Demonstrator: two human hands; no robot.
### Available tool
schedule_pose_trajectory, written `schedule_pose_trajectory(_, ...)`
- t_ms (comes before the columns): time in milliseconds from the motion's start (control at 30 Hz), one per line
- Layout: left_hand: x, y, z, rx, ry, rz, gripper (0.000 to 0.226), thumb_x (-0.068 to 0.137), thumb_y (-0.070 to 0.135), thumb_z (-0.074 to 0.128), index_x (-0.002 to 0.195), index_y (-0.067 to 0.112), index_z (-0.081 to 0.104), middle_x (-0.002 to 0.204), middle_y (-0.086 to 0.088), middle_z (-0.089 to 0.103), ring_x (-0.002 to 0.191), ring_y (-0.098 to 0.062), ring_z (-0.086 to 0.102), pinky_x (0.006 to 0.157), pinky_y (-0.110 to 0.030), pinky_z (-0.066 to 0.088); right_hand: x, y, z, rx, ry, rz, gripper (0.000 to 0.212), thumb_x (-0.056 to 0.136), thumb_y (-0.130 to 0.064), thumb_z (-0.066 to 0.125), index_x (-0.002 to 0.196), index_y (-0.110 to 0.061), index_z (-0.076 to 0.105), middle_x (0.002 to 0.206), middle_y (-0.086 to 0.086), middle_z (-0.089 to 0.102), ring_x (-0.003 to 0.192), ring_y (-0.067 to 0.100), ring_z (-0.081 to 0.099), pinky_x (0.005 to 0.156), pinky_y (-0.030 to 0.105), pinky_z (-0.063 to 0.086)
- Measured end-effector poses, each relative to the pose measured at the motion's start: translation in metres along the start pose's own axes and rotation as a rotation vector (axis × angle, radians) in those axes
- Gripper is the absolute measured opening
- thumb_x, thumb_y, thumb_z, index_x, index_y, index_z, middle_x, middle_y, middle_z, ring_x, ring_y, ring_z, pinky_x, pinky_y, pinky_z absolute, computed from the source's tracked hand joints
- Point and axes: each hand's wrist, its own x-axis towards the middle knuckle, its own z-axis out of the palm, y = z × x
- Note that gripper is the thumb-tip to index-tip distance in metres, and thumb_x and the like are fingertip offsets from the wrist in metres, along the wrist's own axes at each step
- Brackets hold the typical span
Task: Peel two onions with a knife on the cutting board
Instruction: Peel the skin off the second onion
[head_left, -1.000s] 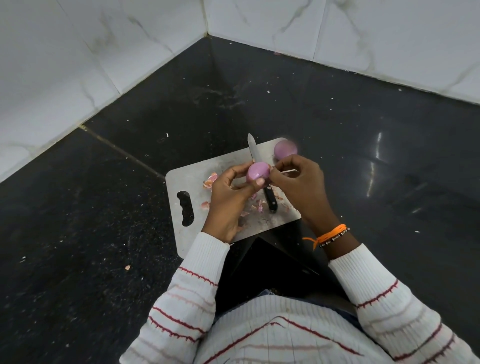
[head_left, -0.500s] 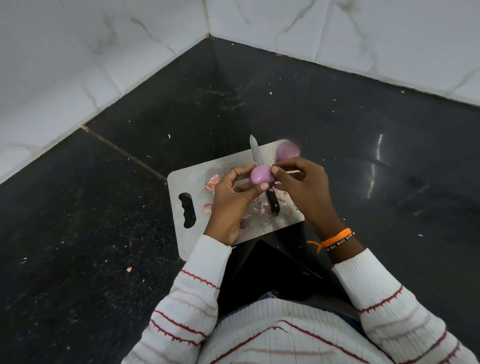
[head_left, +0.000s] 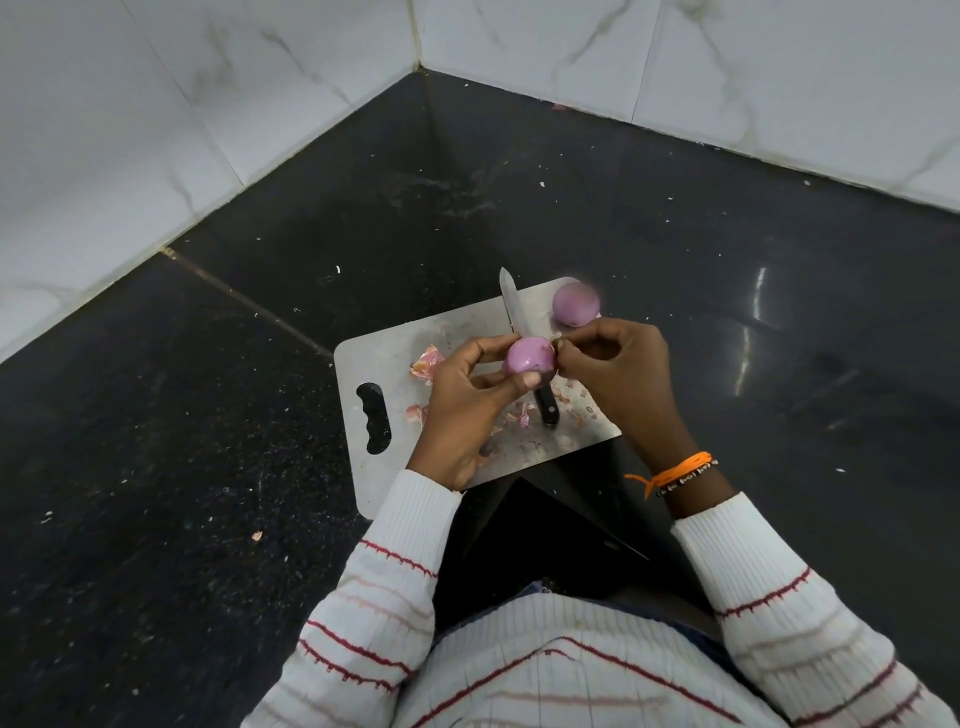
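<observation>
A purple onion (head_left: 529, 355) is held above the steel cutting board (head_left: 384, 358), gripped from the left and below by my left hand (head_left: 467, 410). The fingertips of my right hand (head_left: 618, 374) pinch at the onion's right side, where the skin is. A second purple onion (head_left: 575, 304), peeled smooth, lies at the board's far right corner. The knife (head_left: 511, 306) lies flat on the board, blade pointing away, its black handle (head_left: 547, 408) partly under my hands. Neither hand holds the knife.
Pink onion peels (head_left: 427, 362) lie scattered on the board, more of them near the knife handle (head_left: 522, 415). The board sits on a black granite counter (head_left: 182, 415) in a corner of white marble-tiled walls (head_left: 130, 114). A dark object (head_left: 545, 530) lies between the board and my body.
My right fingertips have closed in against the right side of the held onion. Both hands and the onion stay almost in place; the knife and the second onion have not moved.
</observation>
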Motion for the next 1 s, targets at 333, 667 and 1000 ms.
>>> schedule_pose_trajectory(333, 0.003, 0.0, 0.001, -0.046, 0.047, -0.029, 0.041, 0.077, 0.008, 0.076, 0.115, 0.012, 0.062, 0.114, -0.002, 0.065, 0.104, -0.023, 0.065, 0.089, -0.041, 0.055, -0.003, -0.003, 0.007, 0.069, -0.015, 0.005, 0.006, 0.08, -0.011, 0.071, 0.085, -0.016, 0.072, 0.076, -0.007, 0.068, 0.073, 0.011, 0.066, 0.072, 0.024, 0.055)
schedule_pose_trajectory(667, 0.002, 0.001, -0.002, -0.008, -0.023, -0.017, 0.033, 0.079, 0.011, 0.073, 0.109, 0.02, 0.062, 0.114, 0.0, 0.064, 0.101, -0.012, 0.063, 0.087, -0.03, 0.056, 0.001, 0.003, 0.007, -0.147, 0.016, -0.098, 0.009, 0.084, -0.008, 0.066, 0.081, -0.015, 0.061, 0.08, -0.009, 0.056, 0.074, 0.012, 0.062, 0.067, 0.022, 0.053)
schedule_pose_trajectory(1000, 0.003, -0.001, -0.002, -0.095, -0.069, 0.018, 0.038, 0.086, 0.003, 0.064, 0.121, 0.019, 0.059, 0.118, 0.008, 0.06, 0.106, -0.016, 0.064, 0.087, -0.029, 0.055, 0.003, 0.013, 0.006, -0.023, 0.004, 0.025, 0.024, 0.089, 0.006, 0.048, 0.091, -0.006, 0.069, 0.091, 0.007, 0.069, 0.082, 0.019, 0.068, 0.077, 0.038, 0.058)
